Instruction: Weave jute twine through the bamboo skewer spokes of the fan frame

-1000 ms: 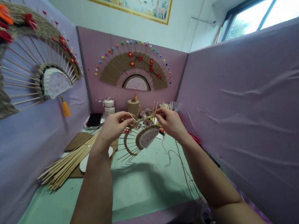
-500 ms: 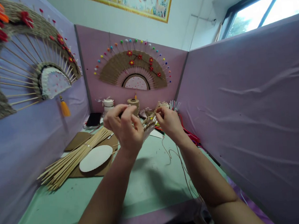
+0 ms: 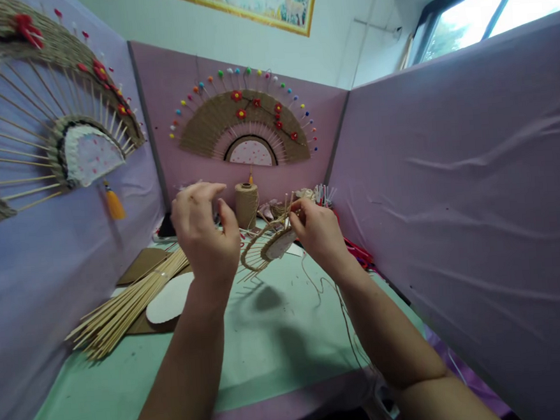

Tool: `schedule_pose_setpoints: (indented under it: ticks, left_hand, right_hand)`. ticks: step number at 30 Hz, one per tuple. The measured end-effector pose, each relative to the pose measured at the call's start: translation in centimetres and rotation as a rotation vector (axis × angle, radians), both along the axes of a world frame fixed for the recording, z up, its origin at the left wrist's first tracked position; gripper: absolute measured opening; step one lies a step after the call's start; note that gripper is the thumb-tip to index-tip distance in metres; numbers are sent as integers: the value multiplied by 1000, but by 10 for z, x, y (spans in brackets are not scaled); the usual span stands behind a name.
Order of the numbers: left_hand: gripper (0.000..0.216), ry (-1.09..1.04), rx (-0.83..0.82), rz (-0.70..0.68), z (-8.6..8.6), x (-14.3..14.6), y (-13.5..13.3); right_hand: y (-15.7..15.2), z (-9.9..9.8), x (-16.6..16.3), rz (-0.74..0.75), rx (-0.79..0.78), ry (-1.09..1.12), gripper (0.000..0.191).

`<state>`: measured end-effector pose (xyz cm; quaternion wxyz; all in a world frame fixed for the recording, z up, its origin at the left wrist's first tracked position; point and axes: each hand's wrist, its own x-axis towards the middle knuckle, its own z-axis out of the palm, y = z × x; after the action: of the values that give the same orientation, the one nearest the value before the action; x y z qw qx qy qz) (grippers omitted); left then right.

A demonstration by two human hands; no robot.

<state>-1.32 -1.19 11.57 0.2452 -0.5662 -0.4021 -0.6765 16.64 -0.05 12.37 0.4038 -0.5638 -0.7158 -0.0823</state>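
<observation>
1. Brown twine woven around thin wooden sticks makes up the small half-round fan with a pale centre (image 3: 278, 243), which appears tilted above the mint-green cloth-covered worktop (image 3: 105, 382), between my hands and ahead of me.
2. My right grip (image 3: 317, 230) is closed in a pinch at the fan's upper right edge; I cannot tell whether a twine end is caught there too.
3. My left grip (image 3: 207, 231) is open, thumb and curled fingers apart, raised near the fan's left side; I see nothing in it.
4. With support from one side only, the fan could twist or drop if my pinch slackens, and a loose weave might let the sticks splay.
5. The long loose brown twine strands (image 3: 346, 324) beside my right forearm could snag on it or tangle.
6. A low sweep of my left forearm could disturb the white rounded flat card (image 3: 169, 301) and the straw-coloured bundle of thin sticks (image 3: 128, 304) beside it.
</observation>
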Motion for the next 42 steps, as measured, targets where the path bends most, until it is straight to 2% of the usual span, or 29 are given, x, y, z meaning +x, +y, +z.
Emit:
schedule_pose_setpoints:
  ticks: [3, 5, 8, 15, 19, 23, 28, 35, 42]
  left_hand:
    - [36, 92, -103, -202, 2, 14, -12]
    - [46, 93, -187, -267, 0, 22, -12]
    - [51, 65, -215, -229, -7, 32, -5]
    - [56, 149, -317, -28, -21, 53, 2]
    - [59, 146, -317, 46, -24, 54, 4]
    - [59, 158, -327, 63, -27, 49, 16]
    - [56, 203, -346, 29, -33, 51, 26]
    - [63, 177, -392, -134, -39, 58, 27]
    - [64, 86, -413, -177, -35, 48, 31]
  right_hand:
    - [-2, 0, -3, -14, 7, -27, 16]
    - [-1, 0, -4, -15, 14, -36, 16]
    - [1, 1, -4, -31, 14, -42, 16]
    - [2, 2, -3, -58, -16, -29, 18]
    - [3, 1, -2, -61, -28, -25, 19]
    - [9, 0, 2, -78, -35, -1, 19]
    - [12, -2, 7, -79, -27, 14, 20]
    - [7, -4, 12, -66, -30, 14, 18]
    - [8, -17, 24, 205, 83, 67, 20]
